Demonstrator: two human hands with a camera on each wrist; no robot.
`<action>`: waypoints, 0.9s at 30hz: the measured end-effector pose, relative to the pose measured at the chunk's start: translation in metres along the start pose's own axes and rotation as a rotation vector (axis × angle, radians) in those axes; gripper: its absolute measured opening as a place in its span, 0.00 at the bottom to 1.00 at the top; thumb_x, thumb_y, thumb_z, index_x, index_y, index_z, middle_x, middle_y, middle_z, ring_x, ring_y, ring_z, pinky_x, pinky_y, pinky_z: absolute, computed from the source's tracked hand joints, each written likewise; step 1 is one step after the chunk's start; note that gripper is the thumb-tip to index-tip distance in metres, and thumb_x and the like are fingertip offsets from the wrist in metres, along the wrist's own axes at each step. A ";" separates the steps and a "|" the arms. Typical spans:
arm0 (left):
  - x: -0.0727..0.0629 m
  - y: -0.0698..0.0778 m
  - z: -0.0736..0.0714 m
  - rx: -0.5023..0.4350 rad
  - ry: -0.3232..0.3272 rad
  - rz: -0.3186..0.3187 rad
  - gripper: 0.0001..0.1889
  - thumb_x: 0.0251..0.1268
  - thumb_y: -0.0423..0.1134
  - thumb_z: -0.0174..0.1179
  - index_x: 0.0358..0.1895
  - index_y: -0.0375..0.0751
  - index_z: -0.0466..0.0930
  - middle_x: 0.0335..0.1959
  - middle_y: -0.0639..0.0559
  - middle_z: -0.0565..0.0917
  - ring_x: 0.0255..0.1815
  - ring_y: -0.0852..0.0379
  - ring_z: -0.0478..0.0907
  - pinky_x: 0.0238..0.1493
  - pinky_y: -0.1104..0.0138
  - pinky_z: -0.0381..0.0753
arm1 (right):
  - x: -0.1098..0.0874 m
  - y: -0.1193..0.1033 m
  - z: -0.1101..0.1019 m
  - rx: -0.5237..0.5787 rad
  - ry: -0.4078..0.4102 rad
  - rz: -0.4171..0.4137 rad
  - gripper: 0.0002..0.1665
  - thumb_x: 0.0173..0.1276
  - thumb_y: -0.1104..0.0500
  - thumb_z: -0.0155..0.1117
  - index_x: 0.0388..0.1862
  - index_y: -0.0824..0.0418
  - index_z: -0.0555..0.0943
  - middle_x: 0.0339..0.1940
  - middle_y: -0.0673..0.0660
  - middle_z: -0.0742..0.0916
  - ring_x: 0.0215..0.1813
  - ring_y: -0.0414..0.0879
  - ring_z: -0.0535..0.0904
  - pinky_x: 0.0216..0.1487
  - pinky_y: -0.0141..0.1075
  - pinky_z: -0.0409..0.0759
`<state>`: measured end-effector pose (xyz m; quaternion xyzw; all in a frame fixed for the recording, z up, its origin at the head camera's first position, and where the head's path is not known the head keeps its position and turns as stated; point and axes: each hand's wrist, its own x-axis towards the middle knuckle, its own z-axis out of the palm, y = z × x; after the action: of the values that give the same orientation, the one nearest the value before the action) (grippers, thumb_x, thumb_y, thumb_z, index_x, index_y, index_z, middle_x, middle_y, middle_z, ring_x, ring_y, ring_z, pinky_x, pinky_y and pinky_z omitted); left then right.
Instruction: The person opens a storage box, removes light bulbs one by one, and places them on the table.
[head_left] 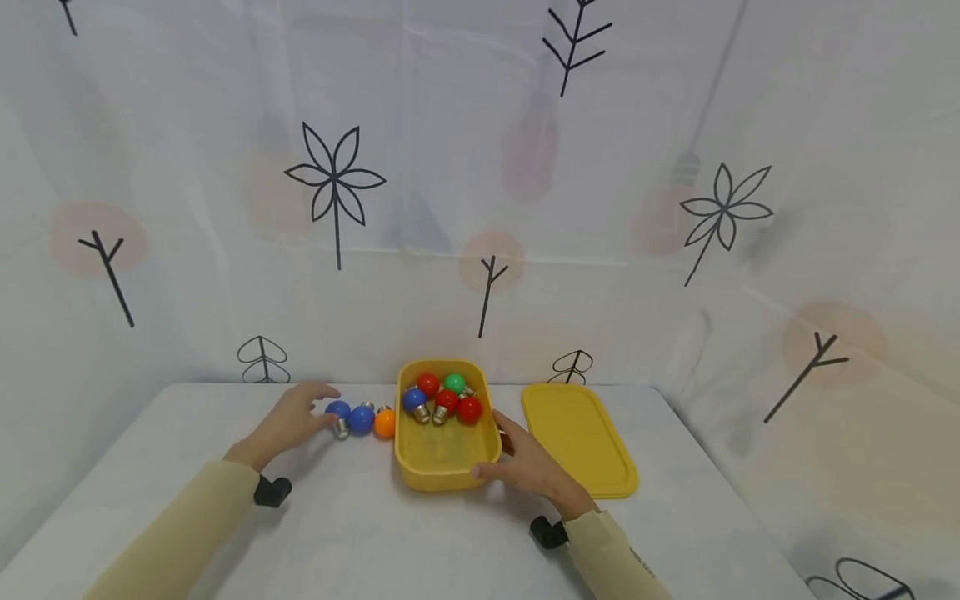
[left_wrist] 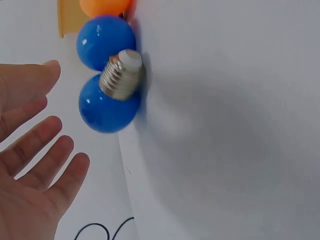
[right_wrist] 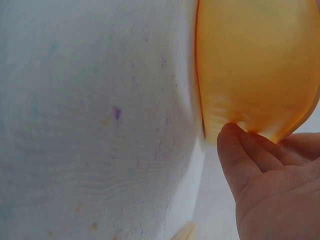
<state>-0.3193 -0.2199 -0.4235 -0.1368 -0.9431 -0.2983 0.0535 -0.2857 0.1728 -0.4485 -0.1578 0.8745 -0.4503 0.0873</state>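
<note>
A yellow plastic container stands mid-table with several light bulbs at its far end: red, blue and green. My right hand holds its near right corner, thumb at the rim and fingertips against the outer wall. Left of the container, two blue bulbs and an orange bulb lie in a row. My left hand is beside the outermost blue bulb, its fingers spread and apart from it in the left wrist view. The second blue bulb lies between that one and the orange.
A flat yellow lid lies on the white table to the right of the container. Behind the table hangs a pale cloth with printed plants, which also runs along the right side.
</note>
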 end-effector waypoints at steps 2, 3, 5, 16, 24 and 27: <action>-0.001 0.004 0.002 0.008 0.020 0.018 0.21 0.61 0.37 0.64 0.57 0.34 0.76 0.59 0.34 0.73 0.58 0.36 0.70 0.55 0.46 0.74 | 0.000 0.000 0.000 0.000 0.000 0.001 0.62 0.53 0.40 0.73 0.77 0.59 0.49 0.75 0.59 0.62 0.68 0.55 0.68 0.64 0.48 0.70; -0.001 0.006 0.003 0.012 0.026 0.028 0.21 0.61 0.37 0.64 0.56 0.34 0.76 0.59 0.34 0.73 0.58 0.36 0.70 0.55 0.46 0.74 | 0.000 0.000 0.000 0.002 0.002 0.005 0.62 0.53 0.40 0.73 0.77 0.59 0.49 0.75 0.58 0.62 0.68 0.55 0.68 0.64 0.48 0.70; -0.001 0.013 0.005 0.016 0.037 0.032 0.20 0.61 0.38 0.64 0.56 0.35 0.77 0.59 0.35 0.73 0.58 0.36 0.70 0.55 0.46 0.74 | -0.001 0.000 0.000 -0.001 0.003 0.012 0.63 0.53 0.40 0.73 0.77 0.59 0.49 0.75 0.58 0.62 0.68 0.54 0.68 0.64 0.48 0.71; -0.002 0.055 0.022 -0.047 0.072 0.154 0.18 0.60 0.38 0.66 0.53 0.40 0.79 0.55 0.43 0.77 0.57 0.42 0.73 0.58 0.47 0.72 | -0.002 -0.001 0.000 0.008 0.003 0.025 0.62 0.52 0.40 0.73 0.77 0.57 0.49 0.75 0.57 0.62 0.68 0.55 0.67 0.63 0.49 0.71; 0.005 0.080 0.032 -0.116 0.067 0.233 0.18 0.59 0.37 0.67 0.53 0.40 0.80 0.53 0.45 0.78 0.49 0.46 0.77 0.50 0.51 0.79 | -0.001 0.000 0.001 0.022 -0.008 0.003 0.62 0.53 0.41 0.73 0.77 0.57 0.49 0.75 0.57 0.61 0.68 0.54 0.67 0.63 0.48 0.71; 0.008 0.086 0.034 -0.151 0.056 0.262 0.17 0.58 0.36 0.67 0.52 0.39 0.80 0.53 0.44 0.78 0.50 0.43 0.77 0.51 0.50 0.79 | -0.001 -0.001 0.000 0.016 -0.007 0.010 0.62 0.53 0.40 0.73 0.77 0.57 0.49 0.75 0.57 0.62 0.68 0.54 0.68 0.63 0.48 0.71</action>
<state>-0.3022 -0.1308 -0.4027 -0.2540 -0.8903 -0.3623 0.1077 -0.2845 0.1722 -0.4479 -0.1541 0.8714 -0.4562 0.0937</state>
